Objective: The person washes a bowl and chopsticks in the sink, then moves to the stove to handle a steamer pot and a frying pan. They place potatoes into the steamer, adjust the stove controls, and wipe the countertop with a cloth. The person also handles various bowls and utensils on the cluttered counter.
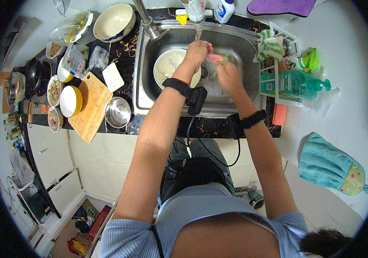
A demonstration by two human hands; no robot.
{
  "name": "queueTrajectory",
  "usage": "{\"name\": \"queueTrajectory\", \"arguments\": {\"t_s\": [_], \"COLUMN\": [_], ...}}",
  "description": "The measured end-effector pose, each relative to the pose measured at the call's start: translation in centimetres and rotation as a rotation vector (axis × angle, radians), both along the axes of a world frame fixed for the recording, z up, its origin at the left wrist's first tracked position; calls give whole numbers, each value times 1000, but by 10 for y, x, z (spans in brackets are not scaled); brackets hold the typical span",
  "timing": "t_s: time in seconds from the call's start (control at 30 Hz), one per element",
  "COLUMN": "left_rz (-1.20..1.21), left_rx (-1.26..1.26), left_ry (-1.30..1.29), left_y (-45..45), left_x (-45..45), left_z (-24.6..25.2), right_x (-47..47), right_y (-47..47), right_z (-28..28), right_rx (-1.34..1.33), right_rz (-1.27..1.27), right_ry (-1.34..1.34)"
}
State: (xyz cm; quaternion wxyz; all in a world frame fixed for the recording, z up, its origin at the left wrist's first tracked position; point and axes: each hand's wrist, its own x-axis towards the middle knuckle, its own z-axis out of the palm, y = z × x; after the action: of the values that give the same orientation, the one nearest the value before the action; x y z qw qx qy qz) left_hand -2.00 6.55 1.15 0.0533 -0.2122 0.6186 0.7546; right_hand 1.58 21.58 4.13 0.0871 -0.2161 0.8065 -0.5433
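Observation:
My left hand [197, 54] has its fingers curled under the running water at the faucet head [194, 12]; whether anything is inside them is hidden. Just to its right, my right hand [228, 74] is blurred by motion. A thin green piece [225, 60], too blurred to name, shows at its fingers. Both hands are above the stainless steel sink [235, 40]. Below and left of my left hand, a large cream-coloured bowl [168, 63] sits in the basin with whitish, cloudy contents. The sink drain [205, 73] lies between the bowl and my right hand.
Left of the sink are a metal bowl [117, 112], a wooden cutting board [90, 108], a yellow-and-white bowl [71, 101] and a patterned bowl [114, 22]. At right, a white rack [277, 84] holds a green pump bottle [295, 84] and a striped cloth [266, 48]. A turquoise towel [324, 163] hangs nearby.

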Motion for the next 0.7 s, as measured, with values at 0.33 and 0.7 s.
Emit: {"name": "queueTrajectory", "arguments": {"t_s": [0.33,0.7], "left_rz": [304,467], "left_rx": [570,766], "left_ry": [-157,-66], "left_y": [11,10], "left_x": [10,17], "left_z": [22,0], "right_x": [-17,-25], "right_y": [-39,-39], "right_z": [-9,-2], "right_rx": [39,350], "right_rz": [16,325], "right_ry": [-148,-79]}}
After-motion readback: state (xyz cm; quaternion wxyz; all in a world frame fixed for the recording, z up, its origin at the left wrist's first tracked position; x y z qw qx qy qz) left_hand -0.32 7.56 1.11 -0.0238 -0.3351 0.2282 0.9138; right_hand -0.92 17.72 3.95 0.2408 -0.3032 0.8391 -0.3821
